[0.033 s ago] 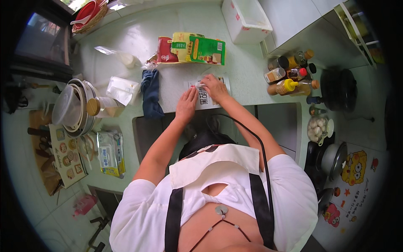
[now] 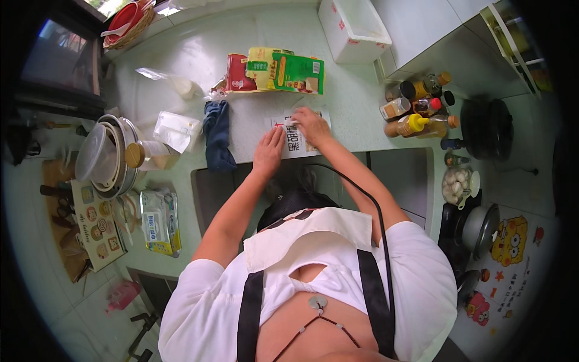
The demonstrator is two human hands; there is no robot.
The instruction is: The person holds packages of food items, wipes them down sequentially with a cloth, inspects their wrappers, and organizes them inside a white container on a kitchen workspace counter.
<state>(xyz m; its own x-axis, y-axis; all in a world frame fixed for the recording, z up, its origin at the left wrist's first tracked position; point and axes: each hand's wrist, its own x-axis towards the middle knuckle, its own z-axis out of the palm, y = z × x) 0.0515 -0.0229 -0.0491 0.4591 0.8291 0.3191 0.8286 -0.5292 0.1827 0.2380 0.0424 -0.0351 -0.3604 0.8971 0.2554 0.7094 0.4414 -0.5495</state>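
Observation:
A flat white printed packet (image 2: pixel 294 142) with black and red lettering lies near the counter's front edge. On its left side my left hand (image 2: pixel 269 148) rests with fingers straight and lying flat, holding it down. My right hand (image 2: pixel 312 128) bends over the packet's upper right part. Its fingers are closed on a small white piece (image 2: pixel 291 122), perhaps a crumpled wipe, pressed against the packet. Beyond my hands several green, yellow and red food pouches (image 2: pixel 283 71) overlap. A dark blue cloth (image 2: pixel 218 136) lies left of my left hand.
Left stand a pack of tissues (image 2: pixel 176 130), a jar with a tan lid (image 2: pixel 148 154), stacked bowls (image 2: pixel 108 154) and a pack of wipes (image 2: pixel 160 222). Several sauce bottles (image 2: pixel 422 125) crowd the right. A white box (image 2: pixel 353 36) stands behind. A black cable (image 2: pixel 379 223) crosses my right arm.
My right hand has shifted very slightly to the right with the small white piece, showing a little more of the packet's lettering. My left hand stays in place.

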